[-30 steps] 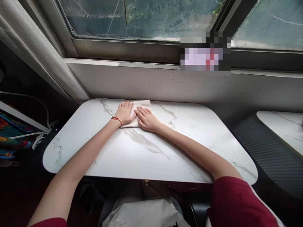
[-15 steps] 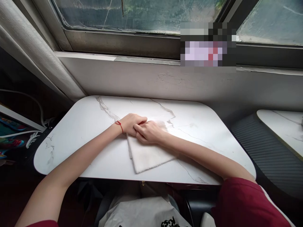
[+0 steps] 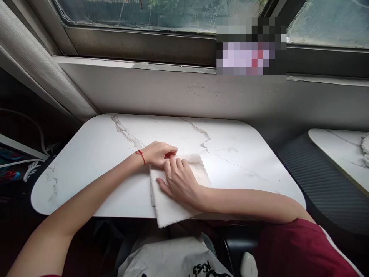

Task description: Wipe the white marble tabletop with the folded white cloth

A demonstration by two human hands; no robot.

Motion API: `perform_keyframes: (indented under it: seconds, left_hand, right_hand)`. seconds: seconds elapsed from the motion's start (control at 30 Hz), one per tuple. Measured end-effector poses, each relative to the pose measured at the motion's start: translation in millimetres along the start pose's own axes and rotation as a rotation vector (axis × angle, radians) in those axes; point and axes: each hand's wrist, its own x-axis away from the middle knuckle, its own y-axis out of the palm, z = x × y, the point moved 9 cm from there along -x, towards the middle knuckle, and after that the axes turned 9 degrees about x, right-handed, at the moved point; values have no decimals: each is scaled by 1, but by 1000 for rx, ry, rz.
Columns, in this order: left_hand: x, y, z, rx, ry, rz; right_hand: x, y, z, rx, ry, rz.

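A folded off-white cloth [image 3: 180, 209] lies on the white marbled table, its near corner hanging past the front edge. My left hand [image 3: 158, 153], with a red string bracelet [image 3: 140, 156] at the wrist, is closed at the cloth's far left corner. Its fingers curl inward and are partly hidden. Across the middle of the cloth rests my right hand [image 3: 184, 181], palm down, thumb spread away to the left. The right fingertips meet the fingers of my left hand.
The table [image 3: 115, 192] has rounded corners and stands against a wall below a window [image 3: 161, 15]. A curtain [image 3: 37, 61] hangs at the left. To the right are a ridged grey surface [image 3: 319, 181] and another marbled tabletop [image 3: 340, 146]. A light bag [image 3: 173, 257] is below the front edge.
The cloth has slid towards me, so its near corner now passes the table edge. My right hand has unfolded from its closed grip and lies flatter, thumb apart.
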Motion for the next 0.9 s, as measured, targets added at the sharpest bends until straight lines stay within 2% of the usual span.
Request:
perform_keyframes:
  seconds: [0.1,0.27,0.4,0.6,0.73,0.9]
  left_hand:
    - [0,-14,-10,-54,-67,99]
    - [6,-44,-32,-165,-188,383]
    - [9,-49,-38,-228,-211,508]
    - [-4,-23,-35,-247,-150,409]
    - [-24,-13,-46,-255,-248,394]
    - [-65,-13,-59,-216,-319,346]
  right_hand:
    - [-5,6,8,-47,11,64]
    - [-30,30,31,-228,-65,134]
    - [-50,50,54,-348,-84,143]
    - [-62,65,81,-318,-41,109]
    - [-66,77,102,-281,-26,31]
    - [-69,103,138,-214,44,-84]
